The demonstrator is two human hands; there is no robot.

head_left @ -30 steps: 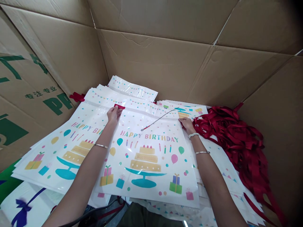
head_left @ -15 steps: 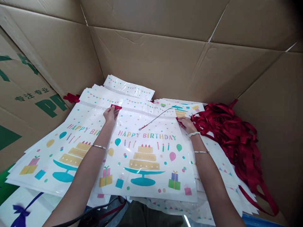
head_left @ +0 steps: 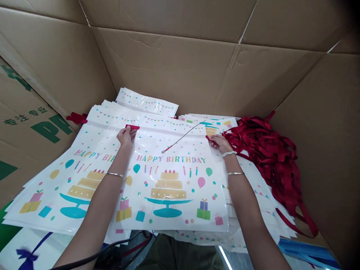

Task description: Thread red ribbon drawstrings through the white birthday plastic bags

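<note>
A glossy white plastic bag printed "HAPPY BIRTHDAY" [head_left: 168, 187] lies on top of a stack of similar bags, with a cake, balloons and gifts on it. My left hand [head_left: 126, 136] pinches a short red ribbon end [head_left: 132, 127] at the bag's top hem. My right hand [head_left: 220, 143] holds another red ribbon end [head_left: 209, 138] at the hem's right side. A thin dark wire threader [head_left: 184, 137] with a red tip lies diagonally across the bag's upper part, between my hands and touching neither.
Tall cardboard box walls [head_left: 160, 63] surround the stacks of bags. A large tangle of dark red ribbons [head_left: 264, 150] lies to the right. Below are a black cable [head_left: 112, 251], a bag with a blue bow [head_left: 28, 255] and a blue item [head_left: 306, 251].
The whole scene has drifted left and slightly up in view. Both hands stay on the ribbon ends, and the bag and wire keep their places relative to my hands.
</note>
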